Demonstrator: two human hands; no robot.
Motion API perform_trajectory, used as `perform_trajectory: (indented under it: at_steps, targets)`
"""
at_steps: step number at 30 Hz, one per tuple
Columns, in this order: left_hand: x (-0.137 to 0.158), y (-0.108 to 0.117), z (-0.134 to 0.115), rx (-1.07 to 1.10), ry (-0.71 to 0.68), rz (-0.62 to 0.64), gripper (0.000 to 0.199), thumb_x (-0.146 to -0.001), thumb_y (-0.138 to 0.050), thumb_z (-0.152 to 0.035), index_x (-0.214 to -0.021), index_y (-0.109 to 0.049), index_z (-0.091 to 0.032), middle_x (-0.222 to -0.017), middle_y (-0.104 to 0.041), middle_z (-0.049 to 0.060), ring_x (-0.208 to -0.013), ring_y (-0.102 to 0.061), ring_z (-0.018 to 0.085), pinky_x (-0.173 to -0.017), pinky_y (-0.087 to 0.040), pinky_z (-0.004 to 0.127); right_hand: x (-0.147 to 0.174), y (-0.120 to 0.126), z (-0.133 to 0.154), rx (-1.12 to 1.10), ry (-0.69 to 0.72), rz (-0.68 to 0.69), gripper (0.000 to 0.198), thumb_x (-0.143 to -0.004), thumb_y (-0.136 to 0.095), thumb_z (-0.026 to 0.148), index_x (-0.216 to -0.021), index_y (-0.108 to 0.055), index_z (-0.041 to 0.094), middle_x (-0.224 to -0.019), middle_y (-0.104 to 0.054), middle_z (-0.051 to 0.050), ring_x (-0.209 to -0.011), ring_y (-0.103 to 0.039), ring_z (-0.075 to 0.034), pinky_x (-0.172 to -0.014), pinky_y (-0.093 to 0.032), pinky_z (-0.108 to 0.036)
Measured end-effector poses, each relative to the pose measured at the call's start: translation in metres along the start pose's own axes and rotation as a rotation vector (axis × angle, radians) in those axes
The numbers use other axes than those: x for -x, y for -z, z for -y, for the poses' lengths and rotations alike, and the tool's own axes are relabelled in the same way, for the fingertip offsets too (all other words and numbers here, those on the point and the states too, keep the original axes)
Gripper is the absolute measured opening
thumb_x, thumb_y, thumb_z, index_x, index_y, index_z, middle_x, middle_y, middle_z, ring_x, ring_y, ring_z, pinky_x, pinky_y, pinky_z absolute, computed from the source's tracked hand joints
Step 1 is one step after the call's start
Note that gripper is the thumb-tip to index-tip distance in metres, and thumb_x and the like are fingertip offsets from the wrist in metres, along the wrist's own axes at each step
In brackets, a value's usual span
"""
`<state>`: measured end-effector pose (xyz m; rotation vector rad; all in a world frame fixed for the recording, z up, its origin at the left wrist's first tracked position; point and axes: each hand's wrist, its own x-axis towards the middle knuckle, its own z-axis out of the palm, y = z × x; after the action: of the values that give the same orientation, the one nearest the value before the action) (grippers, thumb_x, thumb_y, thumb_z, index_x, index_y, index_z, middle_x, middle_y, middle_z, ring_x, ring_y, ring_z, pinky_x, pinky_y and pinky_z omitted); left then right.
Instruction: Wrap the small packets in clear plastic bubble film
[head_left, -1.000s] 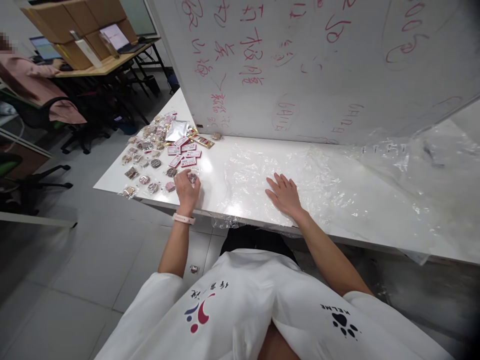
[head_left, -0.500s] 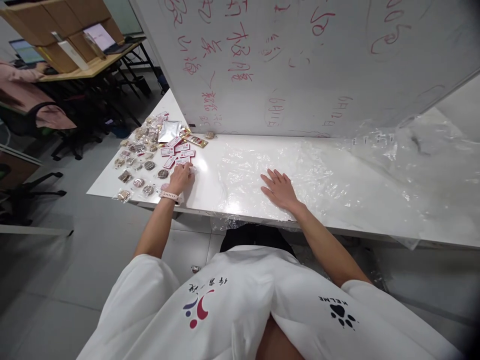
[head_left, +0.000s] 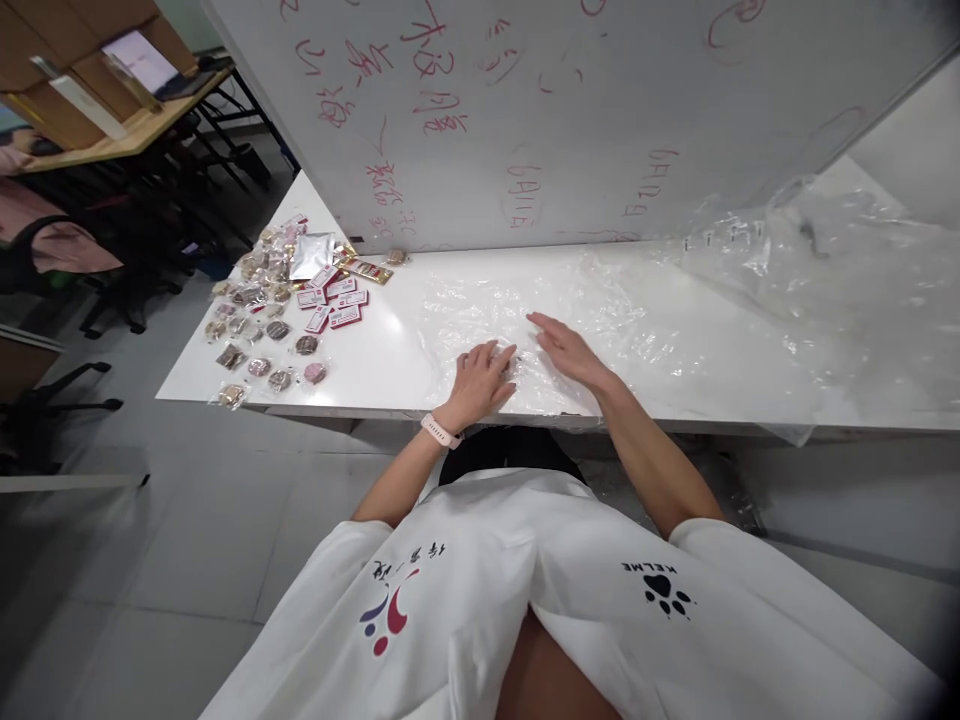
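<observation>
My left hand (head_left: 480,382), with a pale pink wristband, is low over the clear plastic sheet (head_left: 465,310) spread on the white table. Its fingers and thumb curl around a small wrapped snack (head_left: 517,359); most of that piece is hidden, with only a dark bit and some clear film showing. Close by on the right, my right hand (head_left: 568,348) is tilted on its edge above the same sheet. Its fingers are stretched out and it holds nothing.
Several clear-wrapped snacks (head_left: 259,367) lie on the table's left end, with red-and-white packets (head_left: 346,317), a silver pouch (head_left: 312,257) and a gold stick packet (head_left: 365,269). A whiteboard (head_left: 480,200) stands along the back. Crumpled plastic (head_left: 847,270) covers the right.
My left hand has moved right from beside the red-and-white packets to the plastic sheet, near my right hand. My right hand has turned from lying flat onto its edge. The view has shifted.
</observation>
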<state>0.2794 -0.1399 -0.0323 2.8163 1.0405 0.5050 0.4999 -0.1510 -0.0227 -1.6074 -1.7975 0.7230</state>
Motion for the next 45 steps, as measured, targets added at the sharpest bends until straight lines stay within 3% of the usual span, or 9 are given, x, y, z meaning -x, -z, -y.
perform_trajectory:
  at_steps: [7,10,14,18,22,26,32,38,45]
  targets:
    - [0.118,0.024,-0.003,0.397,0.324,-0.409,0.018,-0.089,-0.065,-0.035,-0.103,-0.064,-0.024,-0.104,-0.068,0.008,-0.107,-0.061,0.024,-0.098,-0.045,0.043,0.152,0.064,-0.006,-0.240,-0.559,-0.153,0.056,-0.088,-0.052,0.069,-0.079,-0.076,0.020,-0.084,-0.074,-0.011,-0.074,-0.071,-0.022,-0.068,-0.059,-0.035]
    - [0.163,-0.010,-0.012,0.856,0.882,-0.368,0.033,-0.083,-0.071,-0.046,-0.106,-0.062,-0.024,-0.109,-0.066,0.009,-0.103,-0.063,0.023,-0.088,-0.051,0.038,0.197,0.032,-0.042,-0.503,-0.812,-0.034,0.064,-0.084,-0.050,0.077,-0.092,-0.076,0.019,-0.098,-0.075,-0.016,-0.072,-0.071,-0.023,-0.055,-0.059,-0.033]
    - [0.157,-0.039,-0.009,1.451,1.322,-0.359,0.058,-0.075,-0.077,-0.056,-0.121,-0.056,-0.028,-0.129,-0.060,0.009,-0.121,-0.058,0.025,-0.093,-0.052,0.037,0.194,-0.037,-0.061,-0.978,-0.684,-0.024,0.063,-0.075,-0.067,0.074,-0.120,-0.067,0.030,-0.143,-0.056,-0.010,-0.116,-0.065,-0.029,-0.082,-0.062,-0.042]
    - [0.124,-0.016,0.003,1.697,1.112,-0.046,0.039,-0.076,-0.078,-0.049,-0.093,-0.067,-0.015,-0.103,-0.072,0.012,-0.088,-0.069,0.019,-0.074,-0.055,0.028,0.157,-0.065,-0.046,-1.103,-0.504,0.047,0.049,-0.078,-0.071,0.065,-0.108,-0.073,0.026,-0.135,-0.062,-0.008,-0.121,-0.061,-0.025,-0.100,-0.054,-0.040]
    - [0.109,0.026,0.011,1.729,0.912,0.127,0.035,-0.082,-0.071,-0.045,-0.071,-0.066,-0.013,-0.083,-0.075,0.012,-0.063,-0.067,0.016,-0.057,-0.051,0.025,0.136,-0.039,-0.024,-0.921,-0.505,0.291,0.049,-0.085,-0.065,0.063,-0.090,-0.078,0.017,-0.103,-0.074,-0.013,-0.084,-0.068,-0.017,-0.071,-0.057,-0.029]
    - [0.081,0.048,0.016,1.715,0.801,0.049,0.042,-0.091,-0.053,-0.053,-0.079,-0.069,-0.016,-0.101,-0.076,0.014,-0.084,-0.073,0.024,-0.070,-0.059,0.036,0.117,-0.004,-0.005,-0.924,-0.347,0.355,0.047,-0.088,-0.061,0.061,-0.087,-0.078,0.016,-0.094,-0.074,-0.011,-0.073,-0.067,-0.015,-0.065,-0.057,-0.027]
    - [0.016,0.034,0.019,1.422,0.593,-0.162,0.069,-0.100,-0.015,-0.061,-0.138,-0.053,-0.017,-0.151,-0.048,0.013,-0.137,-0.051,0.026,-0.108,-0.048,0.046,0.039,-0.007,0.009,-0.862,-0.160,-0.030,0.054,-0.095,-0.043,0.065,-0.118,-0.069,0.023,-0.130,-0.065,-0.011,-0.116,-0.064,-0.023,-0.097,-0.054,-0.040]
    - [0.010,0.000,0.024,0.889,0.376,0.004,0.067,-0.088,-0.064,-0.041,-0.146,-0.038,-0.020,-0.152,-0.044,0.016,-0.138,-0.047,0.027,-0.112,-0.042,0.045,0.005,-0.025,0.000,-0.314,0.010,0.161,0.063,-0.085,-0.064,0.062,-0.139,-0.057,0.032,-0.149,-0.051,-0.006,-0.136,-0.047,-0.029,-0.112,-0.040,-0.051]
    - [0.007,-0.001,0.036,0.416,0.286,-0.061,0.033,-0.089,-0.062,-0.027,-0.121,-0.058,-0.018,-0.119,-0.066,0.010,-0.113,-0.059,0.026,-0.101,-0.042,0.045,0.009,-0.034,-0.010,0.006,0.210,0.082,0.049,-0.094,-0.055,0.051,-0.137,-0.057,0.029,-0.136,-0.062,-0.006,-0.126,-0.052,-0.028,-0.107,-0.039,-0.049]
